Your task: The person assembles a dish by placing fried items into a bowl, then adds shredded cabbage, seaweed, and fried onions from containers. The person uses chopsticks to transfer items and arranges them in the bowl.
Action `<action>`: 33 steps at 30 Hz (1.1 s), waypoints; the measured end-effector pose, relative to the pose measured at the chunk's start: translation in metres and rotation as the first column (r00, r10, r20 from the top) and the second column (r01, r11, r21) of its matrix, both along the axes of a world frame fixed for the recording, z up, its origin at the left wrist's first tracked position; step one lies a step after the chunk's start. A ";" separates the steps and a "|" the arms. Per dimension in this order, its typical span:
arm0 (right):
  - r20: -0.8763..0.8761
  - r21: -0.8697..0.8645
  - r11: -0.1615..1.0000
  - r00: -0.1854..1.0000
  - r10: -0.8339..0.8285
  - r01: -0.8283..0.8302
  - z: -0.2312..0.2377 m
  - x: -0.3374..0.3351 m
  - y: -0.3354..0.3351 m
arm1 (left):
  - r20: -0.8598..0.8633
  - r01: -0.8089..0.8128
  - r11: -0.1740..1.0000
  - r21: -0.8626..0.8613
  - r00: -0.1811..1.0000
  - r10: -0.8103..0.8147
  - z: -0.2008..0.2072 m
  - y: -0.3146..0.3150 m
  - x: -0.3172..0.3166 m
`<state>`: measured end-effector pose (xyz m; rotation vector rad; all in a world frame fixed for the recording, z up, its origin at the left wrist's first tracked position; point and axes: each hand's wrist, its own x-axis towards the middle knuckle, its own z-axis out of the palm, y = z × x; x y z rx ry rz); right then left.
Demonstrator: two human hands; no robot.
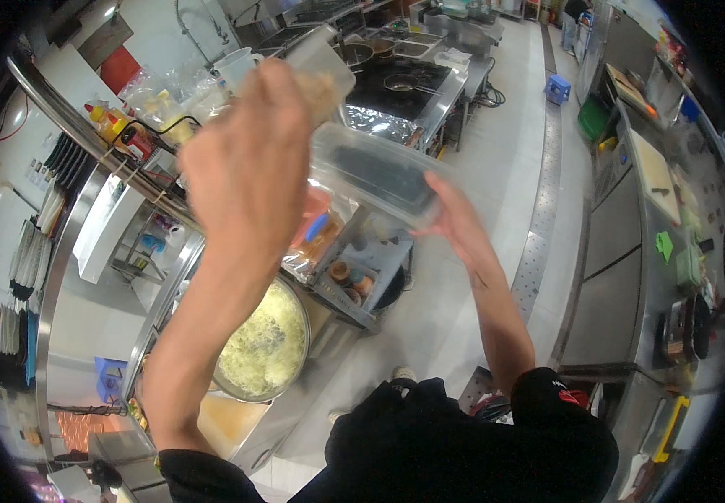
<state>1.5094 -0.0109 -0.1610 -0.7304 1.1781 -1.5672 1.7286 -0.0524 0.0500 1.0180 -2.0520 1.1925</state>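
Observation:
My left hand is raised, blurred by motion, with its fingers curled closed at the near edge of a clear plastic container. Tan contents show inside that container, which is tilted. Lower and to the right, my right hand grips the end of a second clear rectangular container. Its middle looks dark, and I cannot tell whether that is its contents or what shows through it. Below my left forearm stands a large round metal bowl of pale green shredded vegetable, probably cabbage.
A yellowish board lies beside the bowl. Foil-lined trays and small tubs sit beneath the containers. Sauce bottles line the left shelf. Ahead is a black cooktop with a pan. A steel counter runs along the right.

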 end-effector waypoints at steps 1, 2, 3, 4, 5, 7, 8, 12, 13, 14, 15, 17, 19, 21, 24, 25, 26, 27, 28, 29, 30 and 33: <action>-0.027 -0.012 1.000 0.999 0.021 -0.021 0.005 0.008 -0.019 | -0.064 0.063 0.998 -0.013 0.996 -0.064 0.009 0.006 0.015; -0.056 -0.023 0.999 0.998 0.041 -0.042 0.010 0.012 -0.029 | -0.173 0.111 0.994 -0.013 0.979 -0.111 0.020 0.018 0.028; -0.165 0.089 0.995 0.985 0.060 -0.046 0.015 0.012 -0.034 | -0.277 0.153 0.988 -0.024 0.948 -0.154 0.029 0.032 0.042; -0.259 0.201 0.978 0.960 0.105 -0.053 0.020 0.018 -0.042 | -0.353 0.158 0.987 -0.031 0.922 -0.159 0.035 0.042 0.058; -0.348 0.309 0.950 0.925 0.155 -0.043 0.025 0.024 -0.046 | -0.428 0.167 0.985 -0.040 0.888 -0.168 0.039 0.053 0.073; -0.547 0.249 0.967 0.832 0.092 0.057 0.042 0.024 -0.014 | -0.531 0.175 0.985 -0.001 0.834 -0.149 0.036 0.079 0.109; -0.523 0.177 0.984 0.850 0.060 0.039 0.038 0.008 0.001 | -0.632 0.279 0.960 -0.001 0.745 -0.216 0.027 0.087 0.135; -0.162 -0.257 0.937 0.967 0.199 -0.236 0.089 0.038 0.022 | -0.811 0.537 0.839 -0.089 0.450 -0.375 -0.042 0.132 0.261; -0.090 -0.335 0.867 0.929 0.359 -0.368 0.092 0.049 0.023 | -0.910 0.746 0.657 -0.106 0.193 -0.367 -0.072 0.134 0.280; -0.025 -0.424 0.766 0.852 0.524 -0.483 0.094 0.067 0.019 | -0.936 0.878 0.477 -0.036 0.138 -0.325 -0.092 0.133 0.307; 0.010 -0.521 0.636 0.741 0.672 -0.570 0.107 0.083 0.021 | -0.961 0.960 0.280 0.020 0.095 -0.259 -0.106 0.132 0.334; 0.007 -0.478 0.591 0.670 0.743 -0.650 0.118 0.127 0.048 | -0.905 0.909 0.395 0.134 0.274 -0.324 -0.119 0.155 0.350; -0.007 -0.526 0.597 0.705 0.709 -0.606 0.119 0.166 0.075 | -0.822 0.629 0.761 -0.159 0.342 -0.455 -0.135 0.182 0.284; -0.081 -0.587 0.548 0.717 0.693 -0.596 0.106 0.191 0.093 | -0.865 0.532 0.830 -0.168 0.324 -0.382 -0.149 0.199 0.296; -0.710 -0.383 0.317 0.496 0.499 -0.868 0.106 0.215 0.097 | -0.863 0.536 0.836 -0.116 0.363 -0.352 -0.179 0.219 0.365; -0.760 -0.323 0.362 0.468 0.451 -0.874 0.100 0.236 0.104 | -0.850 0.572 0.814 -0.097 0.377 -0.367 -0.191 0.225 0.393; -0.799 -0.266 0.405 0.435 0.415 -0.875 0.091 0.259 0.111 | -0.907 0.466 0.875 -0.130 0.301 -0.295 -0.198 0.234 0.405; -0.802 -0.302 0.392 0.453 0.389 -0.869 0.078 0.289 0.116 | -0.944 0.354 0.922 -0.159 0.218 -0.247 -0.200 0.236 0.409; -0.808 -0.328 0.390 0.470 0.356 -0.860 0.065 0.316 0.121 | -0.971 0.247 0.952 -0.180 0.114 -0.212 -0.204 0.234 0.412; -0.814 -0.343 0.400 0.482 0.325 -0.850 0.053 0.342 0.129 | -0.980 0.288 0.938 -0.192 -0.112 -0.166 -0.195 0.236 0.415; -0.812 -0.375 0.435 0.517 0.271 -0.818 0.038 0.374 0.142 | -0.864 0.324 0.895 -0.308 -0.489 -0.120 -0.266 0.260 0.450; -0.843 -0.394 0.507 0.521 0.132 -0.766 -0.009 0.472 0.187 | -0.558 0.281 0.801 -0.529 -0.826 -0.080 -0.291 0.287 0.465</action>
